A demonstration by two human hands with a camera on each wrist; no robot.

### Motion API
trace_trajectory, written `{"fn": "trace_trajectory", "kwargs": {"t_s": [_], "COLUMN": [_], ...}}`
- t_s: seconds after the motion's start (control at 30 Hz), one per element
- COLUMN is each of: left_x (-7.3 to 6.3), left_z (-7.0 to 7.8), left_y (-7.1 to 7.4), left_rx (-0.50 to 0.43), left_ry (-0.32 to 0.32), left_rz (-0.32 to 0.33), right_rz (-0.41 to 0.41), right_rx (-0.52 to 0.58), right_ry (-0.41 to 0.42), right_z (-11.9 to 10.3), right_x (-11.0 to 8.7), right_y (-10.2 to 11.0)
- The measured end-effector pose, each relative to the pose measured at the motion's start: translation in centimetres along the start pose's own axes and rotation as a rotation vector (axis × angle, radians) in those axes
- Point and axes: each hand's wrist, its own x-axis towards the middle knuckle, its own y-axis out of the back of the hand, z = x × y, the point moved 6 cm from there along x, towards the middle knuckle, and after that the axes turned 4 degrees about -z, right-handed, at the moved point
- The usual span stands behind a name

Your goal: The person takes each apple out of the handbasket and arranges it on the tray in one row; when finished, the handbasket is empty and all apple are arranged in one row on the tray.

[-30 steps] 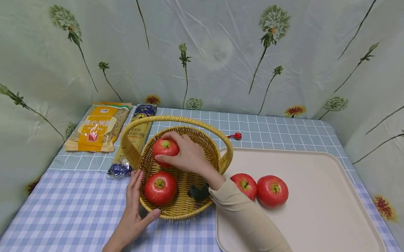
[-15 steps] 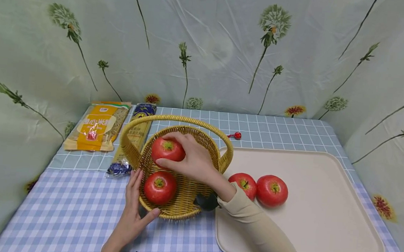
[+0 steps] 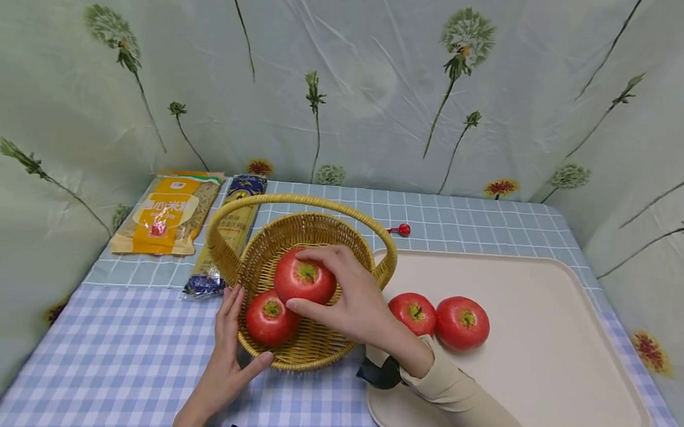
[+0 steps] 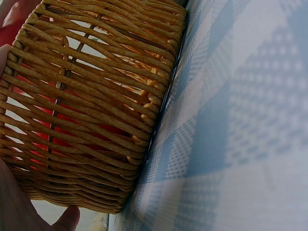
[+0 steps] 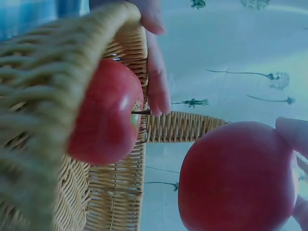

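My right hand (image 3: 350, 298) pinches a red apple (image 3: 299, 278) between thumb and fingers, over the wicker basket (image 3: 268, 231). In the right wrist view this held apple (image 5: 236, 178) hangs above the rim level. A second apple (image 3: 267, 325) lies inside the basket, at its near left. My left hand (image 3: 227, 358) rests against the basket's left and near sides, thumb and fingers spread along the rim. Through the weave in the left wrist view, the basket (image 4: 91, 96) stands on the checked cloth with red showing inside.
Two more apples (image 3: 462, 323) sit at the left of a beige tray (image 3: 559, 365), right of the basket. A yellow food bag (image 3: 163, 216) and a spaghetti packet (image 3: 207, 273) lie at the back left. A small red-ended item (image 3: 401, 229) lies behind the basket. The tall handle arches over it.
My right hand has lifted the apple from the basket's far left and brought it right and towards me. The left hand stays on the basket.
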Motion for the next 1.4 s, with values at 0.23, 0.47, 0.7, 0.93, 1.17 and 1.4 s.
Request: {"fn": "trace_trajectory", "kwargs": {"t_s": [0.23, 0.47, 0.7, 0.93, 1.17, 1.4], "left_x": [0.1, 0.4, 0.4, 0.4, 0.5, 0.4], "left_z": [0.4, 4.2, 4.2, 4.3, 4.4, 4.3], "left_y": [0.1, 0.5, 0.6, 0.5, 0.6, 0.5], "left_rx": [0.006, -0.024, -0.031, -0.036, -0.036, -0.039], "left_ry": [-0.014, -0.036, -0.040, -0.034, -0.025, -0.028], "left_rz": [0.026, 0.056, 0.057, 0.055, 0.057, 0.057], "right_rz": [0.030, 0.093, 0.136, 0.266, 0.417, 0.542], "right_rx": [0.045, 0.130, 0.225, 0.210, 0.186, 0.183], "right_ry": [0.034, 0.089, 0.140, 0.142, 0.091, -0.035], "right_z": [0.2, 0.0, 0.1, 1.3, 2.8, 5.0], "right_x": [-2.3, -4.2, -6.2, -8.4, -10.3, -11.7], "right_y": [1.2, 2.2, 3.6, 5.8, 8.6, 11.3]}}
